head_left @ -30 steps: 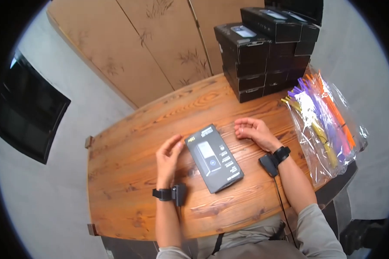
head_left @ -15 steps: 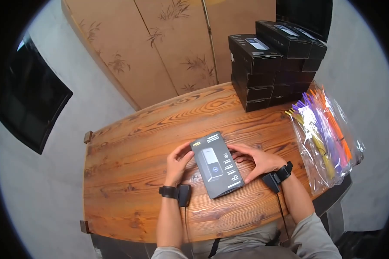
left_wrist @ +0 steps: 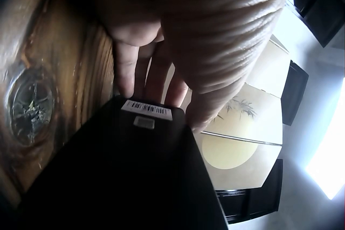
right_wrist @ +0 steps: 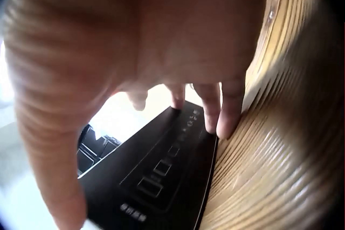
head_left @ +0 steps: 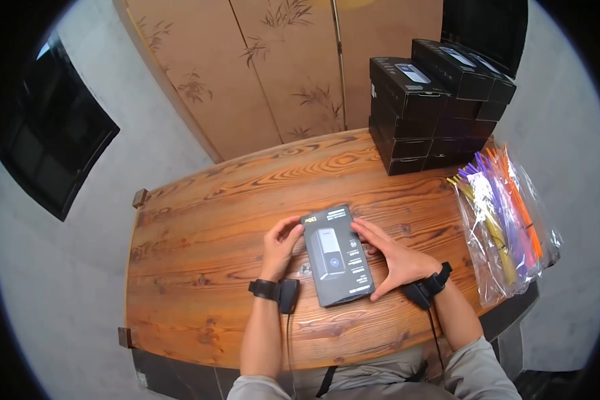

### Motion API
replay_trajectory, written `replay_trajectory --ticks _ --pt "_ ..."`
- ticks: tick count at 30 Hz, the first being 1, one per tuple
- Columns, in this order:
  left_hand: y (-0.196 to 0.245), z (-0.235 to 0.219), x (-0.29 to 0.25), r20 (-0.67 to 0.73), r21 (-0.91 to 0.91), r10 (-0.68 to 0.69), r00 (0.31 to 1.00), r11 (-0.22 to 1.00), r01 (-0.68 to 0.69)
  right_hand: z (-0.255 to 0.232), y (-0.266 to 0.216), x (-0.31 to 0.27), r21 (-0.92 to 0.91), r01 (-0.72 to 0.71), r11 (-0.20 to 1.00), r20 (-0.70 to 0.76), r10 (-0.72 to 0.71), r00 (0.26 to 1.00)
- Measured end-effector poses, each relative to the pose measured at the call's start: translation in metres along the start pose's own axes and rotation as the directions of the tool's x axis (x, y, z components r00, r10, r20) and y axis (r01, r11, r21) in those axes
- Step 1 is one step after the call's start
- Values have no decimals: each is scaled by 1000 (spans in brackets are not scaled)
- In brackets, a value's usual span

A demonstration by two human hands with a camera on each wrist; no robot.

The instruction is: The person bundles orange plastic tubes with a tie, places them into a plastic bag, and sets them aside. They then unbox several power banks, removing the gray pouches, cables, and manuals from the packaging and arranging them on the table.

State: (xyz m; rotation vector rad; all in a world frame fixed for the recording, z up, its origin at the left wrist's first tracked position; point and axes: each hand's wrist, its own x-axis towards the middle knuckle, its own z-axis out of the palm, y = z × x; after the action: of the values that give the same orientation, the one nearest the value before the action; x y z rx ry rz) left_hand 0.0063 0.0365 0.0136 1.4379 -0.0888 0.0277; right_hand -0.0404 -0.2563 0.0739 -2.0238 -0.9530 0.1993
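A dark box (head_left: pixel 338 257) with a pictured device on its face lies in front of the person, between both hands. The left hand (head_left: pixel 279 250) holds its upper left edge, thumb near the corner; in the left wrist view, fingertips (left_wrist: pixel 156 92) meet the box's narrow side beside a barcode label (left_wrist: pixel 146 110). Along the right edge the right hand (head_left: pixel 403 263) is spread, fingers by the upper corner and thumb at the lower one. In the right wrist view, several fingertips touch the printed side of the box (right_wrist: pixel 161 165). The box's underside is hidden.
Black boxes (head_left: pixel 423 127) stand stacked at the back right of the wooden table (head_left: pixel 200 267). A clear bag (head_left: pixel 507 230) of coloured sticks lies at the right edge. Cables hang from both wrist cameras. A folding screen (head_left: pixel 280 73) stands behind.
Both hands have come in to the box, the right from apart to its right edge. The box now looks more upright in the view, which has also shifted.
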Motion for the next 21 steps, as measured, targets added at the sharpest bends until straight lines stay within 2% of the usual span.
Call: replay_trajectory --ticks 3,6,7,8,10,12,14,15,18,19,21 --pt "-3 -2 1 -61 -58 12 998 998 -16 8 4 2 375 -140 916 -15 157 987" --pt "-8 -4 5 -124 -83 71 990 993 -81 5 25 -1 389 -195 900 -41 229 973" --pt "-9 -3 6 -153 -94 89 984 990 -104 5 22 -1 387 -138 912 -167 217 962" --pt "-10 -3 7 -181 -105 107 978 986 -127 5 25 -1 388 -154 909 -226 255 940" --pt "-10 -5 8 -204 -125 105 973 983 -133 7 38 -1 395 -184 900 -337 328 883" --pt "-11 -7 7 -203 -96 104 974 987 -126 13 51 2 450 -172 876 -482 401 779" --pt "-7 -5 3 -180 -18 98 979 995 -103 16 65 3 525 -146 838 -561 470 681" --pt "-6 -4 2 -165 -7 103 981 994 -105 17 71 1 604 -143 784 -539 534 651" --pt "-5 -2 0 -144 -5 89 986 996 -91 13 57 4 671 -30 741 -521 499 693" --pt "-5 -1 1 -148 -24 75 986 997 -79 13 59 4 646 -52 761 -499 473 726" --pt "-13 -9 3 -123 -44 84 989 995 -90 15 60 3 651 -66 756 -481 478 735"
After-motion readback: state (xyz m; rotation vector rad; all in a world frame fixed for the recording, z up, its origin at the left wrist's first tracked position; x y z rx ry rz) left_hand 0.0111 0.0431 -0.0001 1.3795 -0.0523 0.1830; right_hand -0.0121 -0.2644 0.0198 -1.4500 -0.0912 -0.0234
